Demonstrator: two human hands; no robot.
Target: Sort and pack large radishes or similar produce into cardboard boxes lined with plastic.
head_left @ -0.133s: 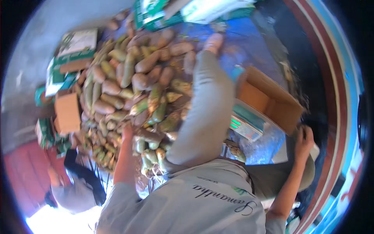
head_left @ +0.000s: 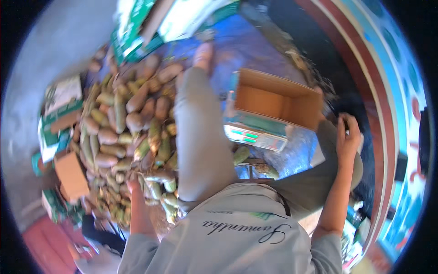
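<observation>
My left hand point(head_left: 133, 181) reaches down into the near edge of a large heap of long brown and green vegetables point(head_left: 107, 135), whose kind I cannot make out. Blur and the heap hide its fingertips, so a hold does not show. Pale green pieces point(head_left: 156, 189) lie right beside it. Over my bent right knee, my right hand point(head_left: 348, 130) hangs with loosely curled fingers; a gap shows between them and I see nothing held. Nearest to that hand stands an open cardboard box point(head_left: 278, 98), tilted, behind a device with a lit green display point(head_left: 255, 138), apparently a scale.
My left leg point(head_left: 200, 137) stretches between heap and box. Green and white cartons point(head_left: 64, 98) and a brown box flap point(head_left: 71, 176) border the heap. More cartons point(head_left: 182, 20) lie at the far end. Clear plastic point(head_left: 296, 148) lies below the scale. Another person point(head_left: 98, 255) is at lower left.
The whole view has swung, so the heap, my leg and the box appear farther left. My right hand appears higher, still by the knee; my left hand stays at the heap.
</observation>
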